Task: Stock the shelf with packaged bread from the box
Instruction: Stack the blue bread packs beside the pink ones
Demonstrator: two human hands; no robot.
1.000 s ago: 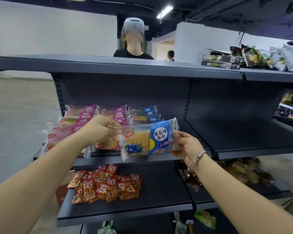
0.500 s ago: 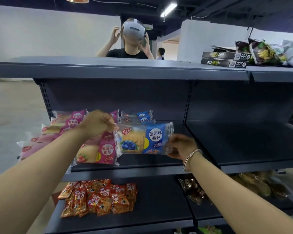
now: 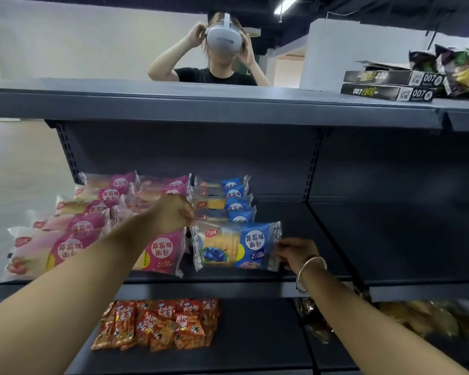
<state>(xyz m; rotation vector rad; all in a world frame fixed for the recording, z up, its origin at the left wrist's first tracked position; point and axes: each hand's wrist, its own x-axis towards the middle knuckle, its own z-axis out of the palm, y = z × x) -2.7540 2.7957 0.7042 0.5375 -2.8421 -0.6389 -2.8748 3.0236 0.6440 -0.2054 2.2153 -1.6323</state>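
— Where was the bread?
— Right at the front of the middle shelf (image 3: pixel 228 289), a blueberry bread pack (image 3: pixel 234 246), with the left hand (image 3: pixel 173 213) and right hand (image 3: pixel 295 253) each pinching one end.

The dark grey middle shelf (image 3: pixel 255 289) bears pink strawberry bread packs (image 3: pixel 92 209) in rows at nine o'clock and blue blueberry bread packs (image 3: pixel 222 196) stacked just beside them; the lower shelf (image 3: pixel 255 334) carries red snack packets (image 3: pixel 160 324) at six o'clock; the top shelf (image 3: pixel 201 101) holds black boxes (image 3: pixel 387 86) at two o'clock.
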